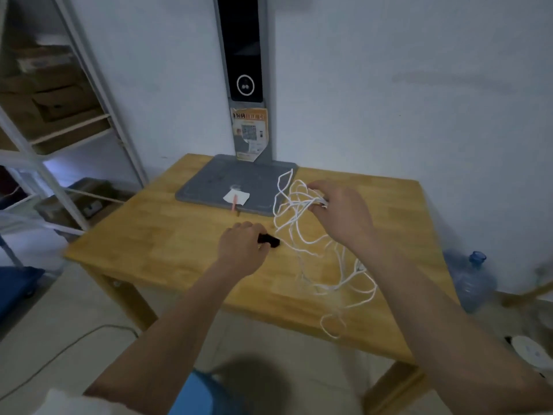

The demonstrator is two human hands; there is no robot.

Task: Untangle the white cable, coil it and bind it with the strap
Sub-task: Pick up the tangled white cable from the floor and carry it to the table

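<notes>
The left hand [241, 250] is curling its fingers around a small black strap [269, 239] and resting it on the wooden table [179, 244] near the middle. The right hand [341, 214] is pinching a bunch of strands of the white cable [299, 223] between thumb and fingers, lifting them just above the surface at the far right. The remainder of the cable is lying in a loose tangle, trailing toward the near right, with one loop [332, 324] hanging over the near edge. A grey stand base [209, 187] is sitting at the far side of the table, carrying a white scrap of paper [236, 196]; its column [241, 70] is rising against the white wall. Metal shelving with cardboard boxes [51, 94] is standing at the far left, and a blue water bottle [474, 280] is sitting on the floor at the right.
</notes>
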